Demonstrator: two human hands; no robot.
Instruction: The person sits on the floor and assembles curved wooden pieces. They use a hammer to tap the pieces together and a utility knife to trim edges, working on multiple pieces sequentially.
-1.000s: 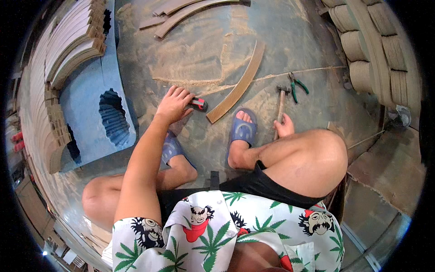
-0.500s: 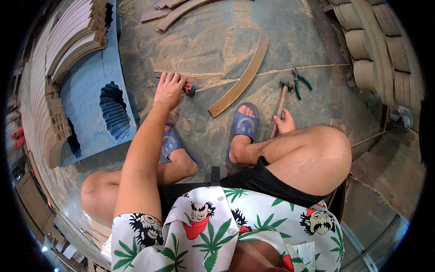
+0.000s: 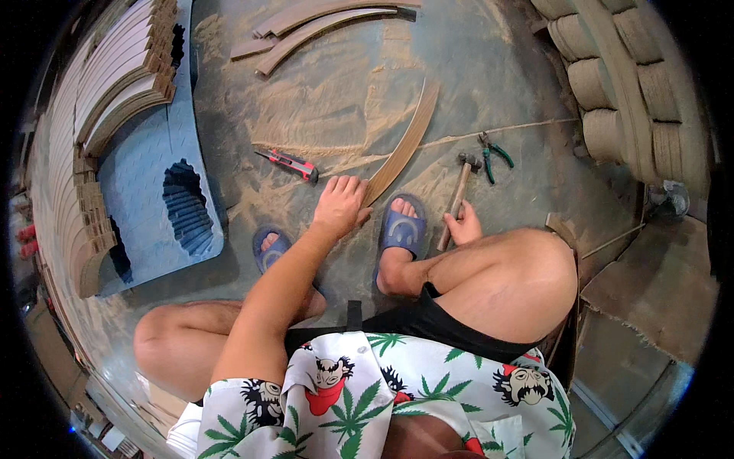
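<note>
My left hand [image 3: 342, 203] is closed on the near end of a curved wooden strip [image 3: 405, 145], its thumb along the strip's right side. The strip's far end points away across the floor. My right hand [image 3: 464, 223] holds the wooden handle of a hammer [image 3: 461, 187] low down, and the dark head lies away from me. Just right of that head are green-handled pliers [image 3: 495, 157], jaws pointing away. A red and black utility knife [image 3: 288, 164] lies loose on the floor, beyond and left of my left hand.
More curved strips [image 3: 329, 34] lie at the far side. At left a blue plastic sheet [image 3: 138, 168] bears stacked curved boards [image 3: 126, 76]. Rolled tan bundles [image 3: 596, 84] line the right. My sandalled feet [image 3: 400, 237] are close to the strip; sawdust covers the floor.
My left hand has let go of the utility knife, moved right and nearer to me, and taken hold of the curved strip's near end. My right hand stays on the hammer.
</note>
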